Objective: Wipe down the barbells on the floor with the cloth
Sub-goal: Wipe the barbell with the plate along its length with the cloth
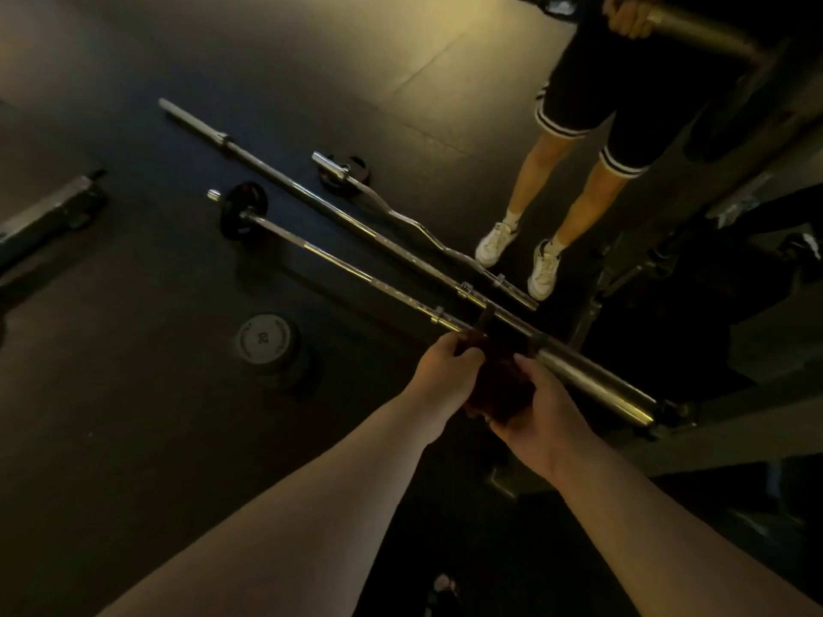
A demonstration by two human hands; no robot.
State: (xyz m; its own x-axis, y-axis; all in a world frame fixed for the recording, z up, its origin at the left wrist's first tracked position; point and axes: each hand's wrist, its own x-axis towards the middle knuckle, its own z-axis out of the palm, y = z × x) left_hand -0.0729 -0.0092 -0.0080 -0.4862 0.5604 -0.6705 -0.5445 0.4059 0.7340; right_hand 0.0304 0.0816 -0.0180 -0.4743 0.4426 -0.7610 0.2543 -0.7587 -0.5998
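Gym floor (133, 416); left hand (443, 371), right hand (545, 418) curled around cloth (494, 387).

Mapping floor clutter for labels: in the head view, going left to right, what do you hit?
From left: grey metal beam → flat weight plate marked 20 → plate on the EZ curl bar → left hand → right hand, both hands holding the dark cloth.

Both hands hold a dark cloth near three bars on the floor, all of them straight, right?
Not quite: in the head view the left hand and right hand hold the cloth, but the farthest bar has a wavy shaft; only two are straight.
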